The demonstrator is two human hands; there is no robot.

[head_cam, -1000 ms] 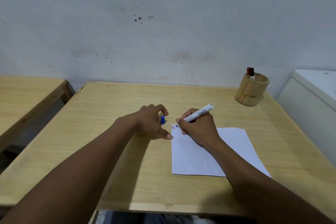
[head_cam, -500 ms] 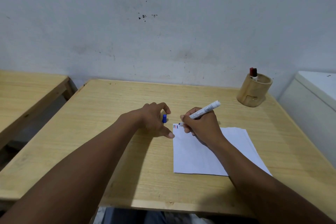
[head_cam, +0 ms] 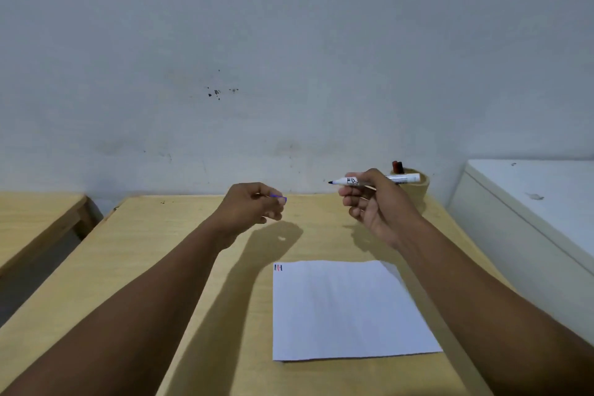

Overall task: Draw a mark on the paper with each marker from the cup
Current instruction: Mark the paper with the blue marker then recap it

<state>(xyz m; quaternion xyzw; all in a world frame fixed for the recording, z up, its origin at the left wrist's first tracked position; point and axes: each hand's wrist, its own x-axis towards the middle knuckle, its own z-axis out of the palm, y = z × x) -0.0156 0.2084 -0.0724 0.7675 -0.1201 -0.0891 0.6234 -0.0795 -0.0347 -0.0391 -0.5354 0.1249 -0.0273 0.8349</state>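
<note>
A white sheet of paper lies on the wooden table, with short red, blue and dark strokes in its top left corner. My right hand is raised above the table and grips an uncapped white marker level, tip pointing left. My left hand is raised too, pinching the blue marker cap between fingers and thumb. The wooden cup stands at the table's back right, mostly behind my right hand, with a red and a dark marker sticking out.
A second wooden table sits to the left across a gap. A white cabinet stands close along the right side of the table. A grey wall runs right behind the table.
Both hands have lifted off the paper and moved apart. The marker has turned from slanted writing pose to level. A further stroke shows in the paper's corner. The view has tilted upward.
</note>
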